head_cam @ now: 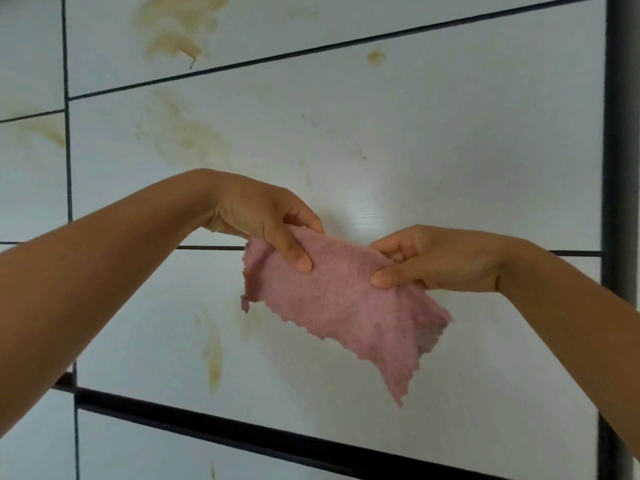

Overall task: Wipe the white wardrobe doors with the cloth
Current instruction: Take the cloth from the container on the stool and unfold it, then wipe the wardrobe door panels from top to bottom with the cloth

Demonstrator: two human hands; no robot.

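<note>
While both bare forearms reach in from the lower corners of the view, a pink cloth hangs stretched between the two hands in front of the white wardrobe doors.

Left hand: the wrist is bent downward, and the thumb lies across the front of the cloth near its upper left corner. The forefinger curls over the top edge, so the hand pinches the fabric.

Right hand: the wrist is nearly level and the palm is turned toward the left hand. The thumb presses flat on the front of the cloth's upper right part, with the fingers curled behind and above it, so this hand also grips the fabric.

Cloth: its upper edge runs between the two grips. The rest drops free, with a scalloped lower edge and one corner pointing down and to the right. Whether it touches the door behind cannot be told.

Doors: the white panels are divided by dark strips and bounded at the right by a dark upright. Tan smears mark the upper panel. Fainter streaks cross the middle panel, and a drip-shaped stain lies below the left forearm.
</note>
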